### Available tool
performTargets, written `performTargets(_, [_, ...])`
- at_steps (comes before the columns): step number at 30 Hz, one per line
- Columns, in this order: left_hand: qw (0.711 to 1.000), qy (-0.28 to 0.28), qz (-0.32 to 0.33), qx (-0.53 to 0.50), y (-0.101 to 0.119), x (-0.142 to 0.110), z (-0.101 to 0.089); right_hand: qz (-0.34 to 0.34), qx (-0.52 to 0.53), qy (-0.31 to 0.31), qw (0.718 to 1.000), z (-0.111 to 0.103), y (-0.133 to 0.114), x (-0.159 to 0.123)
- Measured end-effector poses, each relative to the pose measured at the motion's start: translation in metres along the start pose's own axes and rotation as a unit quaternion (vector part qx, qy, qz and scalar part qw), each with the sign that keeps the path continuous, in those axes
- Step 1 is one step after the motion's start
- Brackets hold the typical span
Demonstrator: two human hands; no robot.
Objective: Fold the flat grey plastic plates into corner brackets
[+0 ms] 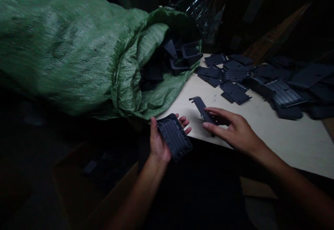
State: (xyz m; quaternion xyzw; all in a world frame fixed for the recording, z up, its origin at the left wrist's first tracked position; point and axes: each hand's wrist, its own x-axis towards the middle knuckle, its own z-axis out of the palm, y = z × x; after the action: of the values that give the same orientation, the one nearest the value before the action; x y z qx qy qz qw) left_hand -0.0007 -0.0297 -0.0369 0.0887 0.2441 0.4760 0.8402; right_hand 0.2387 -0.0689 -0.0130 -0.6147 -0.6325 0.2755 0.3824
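My left hand [159, 145] holds a dark ribbed plastic panel [174, 137], its thumb along one edge and its fingers beneath. Small round holes show near the panel's ends. To the right, my right hand [232, 129] grips a second dark plastic cover [200, 107] between thumb and fingers, tilted on edge just over the table's front part. Prongs stick out from that cover's far end. The two pieces are apart. Whether the cover touches the tabletop I cannot tell.
A large green woven sack [78, 56] lies at the left, its mouth showing dark plastic brackets [182, 54]. Many similar panels [235, 73] are heaped on the pale table [263, 138]. Below left stands a cardboard box [114, 188] with dark pieces inside.
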Motion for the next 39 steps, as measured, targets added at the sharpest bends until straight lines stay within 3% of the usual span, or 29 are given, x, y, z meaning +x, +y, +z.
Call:
performTargets(4, [0.999, 0.035, 0.037, 0.019, -0.006, 0.006, 0.005, -0.07, 0.034, -0.017, 0.997, 0.03, -0.044, -0.031])
performTargets(10, [0.995, 0.033, 0.059, 0.076, -0.012, 0.008, 0.01, -0.096, 0.016, -0.004, 0.995, 0.061, -0.046, -0.039])
performTargets(24, [0.991, 0.028, 0.063, 0.111, -0.02, 0.007, 0.013, -0.083, 0.019, -0.021, 0.996, 0.069, -0.044, -0.045])
performTargets(28, [0.992, -0.019, 0.059, 0.114, -0.016, 0.004, 0.02, -0.054, 0.096, -0.023, 0.994, 0.061, -0.042, -0.039])
performTargets(33, [0.985, -0.119, 0.039, 0.119, -0.02, 0.0, 0.023, 0.066, 0.315, -0.015, 0.947, 0.055, -0.043, -0.019])
performTargets(39, [0.979, -0.146, 0.012, 0.144, -0.027, 0.0, 0.027, 0.133, 0.432, -0.12, 0.884, 0.054, -0.048, -0.007])
